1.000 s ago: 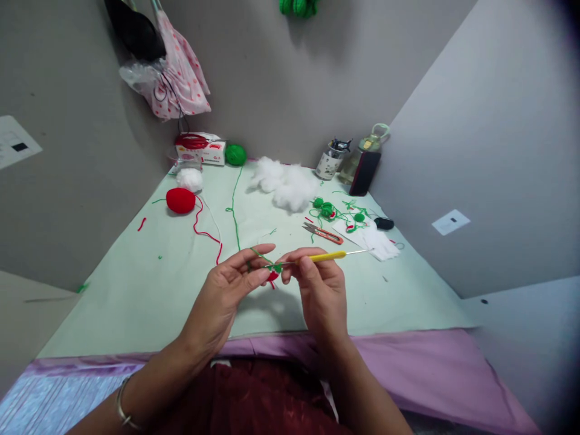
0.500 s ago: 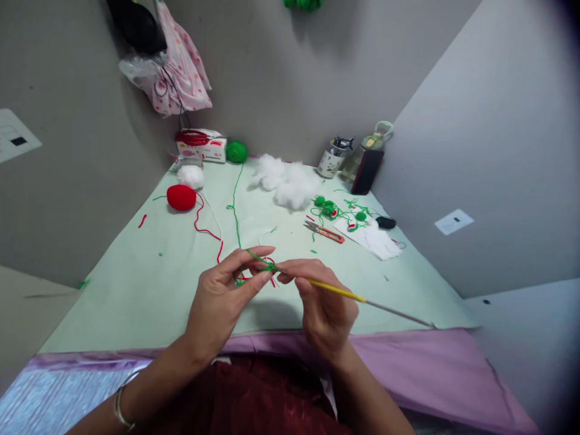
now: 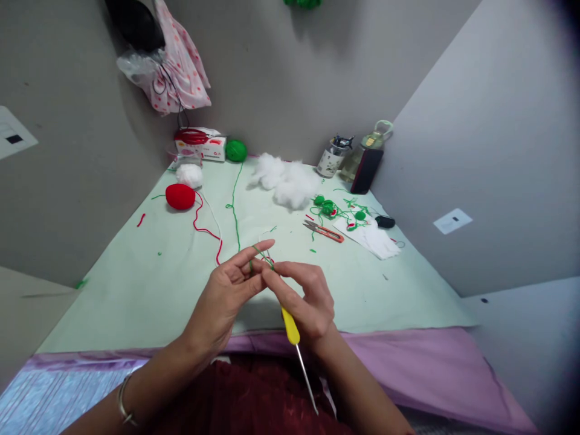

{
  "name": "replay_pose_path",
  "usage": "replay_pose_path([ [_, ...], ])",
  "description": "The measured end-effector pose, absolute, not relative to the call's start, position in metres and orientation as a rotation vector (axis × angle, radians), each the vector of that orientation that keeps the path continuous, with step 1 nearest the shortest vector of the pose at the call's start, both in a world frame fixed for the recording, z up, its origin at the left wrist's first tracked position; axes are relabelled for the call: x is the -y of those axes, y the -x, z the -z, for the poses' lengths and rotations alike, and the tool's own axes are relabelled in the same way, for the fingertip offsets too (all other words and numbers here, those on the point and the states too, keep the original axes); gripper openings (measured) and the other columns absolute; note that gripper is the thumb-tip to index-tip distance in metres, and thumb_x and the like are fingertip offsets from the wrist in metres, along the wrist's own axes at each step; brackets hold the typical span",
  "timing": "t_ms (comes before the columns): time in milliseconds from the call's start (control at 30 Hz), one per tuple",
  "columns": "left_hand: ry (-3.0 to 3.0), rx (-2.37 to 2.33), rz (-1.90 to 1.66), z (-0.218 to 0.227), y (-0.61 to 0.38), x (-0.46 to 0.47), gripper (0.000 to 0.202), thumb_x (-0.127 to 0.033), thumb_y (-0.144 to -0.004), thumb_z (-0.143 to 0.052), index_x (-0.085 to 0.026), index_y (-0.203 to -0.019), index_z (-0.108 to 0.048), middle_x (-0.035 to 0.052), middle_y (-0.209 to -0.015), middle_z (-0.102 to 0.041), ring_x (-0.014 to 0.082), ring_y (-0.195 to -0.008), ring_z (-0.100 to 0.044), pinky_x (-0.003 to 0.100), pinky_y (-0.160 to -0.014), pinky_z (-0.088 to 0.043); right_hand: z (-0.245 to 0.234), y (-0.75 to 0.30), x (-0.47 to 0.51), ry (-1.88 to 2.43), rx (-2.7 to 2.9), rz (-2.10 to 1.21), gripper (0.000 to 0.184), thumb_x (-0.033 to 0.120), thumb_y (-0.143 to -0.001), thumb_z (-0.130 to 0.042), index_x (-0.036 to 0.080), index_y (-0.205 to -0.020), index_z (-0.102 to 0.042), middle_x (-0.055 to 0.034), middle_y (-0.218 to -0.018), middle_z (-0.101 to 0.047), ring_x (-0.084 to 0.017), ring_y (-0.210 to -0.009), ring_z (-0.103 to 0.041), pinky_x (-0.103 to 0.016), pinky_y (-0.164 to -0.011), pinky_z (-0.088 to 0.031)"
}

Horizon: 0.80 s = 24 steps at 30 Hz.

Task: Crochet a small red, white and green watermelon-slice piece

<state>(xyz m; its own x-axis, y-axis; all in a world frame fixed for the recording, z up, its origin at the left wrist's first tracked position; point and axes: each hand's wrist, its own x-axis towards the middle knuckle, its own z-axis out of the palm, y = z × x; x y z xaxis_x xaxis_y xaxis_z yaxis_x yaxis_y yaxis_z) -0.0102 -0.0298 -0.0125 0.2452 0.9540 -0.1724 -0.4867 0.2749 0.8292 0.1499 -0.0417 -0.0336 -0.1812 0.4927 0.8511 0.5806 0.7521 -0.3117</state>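
My left hand [image 3: 226, 296] is raised over the near edge of the pale green table [image 3: 136, 290], fingers pinched on a small crochet piece with green yarn [image 3: 235, 205] looped over the forefinger. My right hand [image 3: 308, 296] meets it from the right, gripping a crochet hook with a yellow handle [image 3: 290, 326]. The hook's metal shaft points down toward my lap. The green strand runs back across the table to a green yarn ball [image 3: 236, 150].
On the table lie a red yarn ball [image 3: 180, 196], a white ball [image 3: 189, 175], white stuffing [image 3: 285, 181], orange snips [image 3: 324, 231], small green crochet pieces [image 3: 338, 211] and white cloth [image 3: 376, 238]. A box, jar and bottle stand at the back wall.
The hook's handle end swung from pointing right, round and downward, now pointing toward my lap. My hands stayed together over the near table edge.
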Motion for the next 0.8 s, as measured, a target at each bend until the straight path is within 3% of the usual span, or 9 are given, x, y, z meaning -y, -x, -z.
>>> replay_pose_path([
  [133,-0.584,-0.715,-0.997,0.008,0.013,0.025,0.047,-0.029,-0.076,-0.092,-0.020,-0.120,-0.082,0.0027,-0.087,-0.074,0.0139,-0.082,-0.062,0.024,-0.083,-0.048,0.030,-0.149,0.040,0.790,1.599,-0.203,0.031,0.010,-0.099,-0.062,0.030,-0.119,-0.077,-0.0063,-0.101,-0.079,-0.021,-0.091,-0.073,-0.038,-0.076,-0.061],
  [267,-0.698,-0.803,-1.124,0.004,0.014,0.026,0.040,-0.025,-0.076,-0.091,-0.024,-0.116,-0.084,-0.0010,-0.080,-0.070,0.0128,-0.079,-0.060,0.024,-0.082,-0.047,0.018,-0.147,0.038,0.779,1.307,-0.621,0.019,0.021,-0.103,-0.061,0.026,-0.100,-0.079,-0.0036,-0.087,-0.076,-0.017,-0.071,-0.067,-0.034,-0.064,-0.056],
  [467,-0.906,-0.853,-1.133,0.008,0.011,0.032,0.036,-0.029,-0.080,-0.089,-0.031,-0.116,-0.084,-0.0005,-0.092,-0.072,0.0155,-0.089,-0.065,0.028,-0.090,-0.048,0.016,-0.144,0.035,0.812,1.375,-0.626,0.014,0.026,-0.100,-0.067,0.026,-0.096,-0.080,-0.0038,-0.089,-0.078,-0.019,-0.082,-0.072,-0.034,-0.069,-0.059],
  [633,-0.801,-0.801,-1.130,0.005,0.011,0.029,0.053,-0.026,-0.080,-0.090,-0.030,-0.131,-0.077,-0.0024,-0.086,-0.070,0.0133,-0.086,-0.061,0.026,-0.089,-0.046,0.022,-0.145,0.037,0.792,1.402,-0.655,0.014,0.024,-0.099,-0.068,0.027,-0.100,-0.082,-0.0042,-0.091,-0.077,-0.019,-0.086,-0.071,-0.035,-0.076,-0.060],
  [800,-0.733,-0.721,-0.955,0.003,0.016,0.025,0.061,-0.029,-0.080,-0.089,-0.024,-0.138,-0.072,0.0001,-0.088,-0.070,0.0143,-0.085,-0.059,0.028,-0.088,-0.043,0.026,-0.150,0.034,0.729,1.168,-0.916,0.013,0.031,-0.099,-0.068,0.024,-0.096,-0.080,-0.0027,-0.087,-0.074,-0.015,-0.068,-0.068,-0.032,-0.064,-0.059],
])
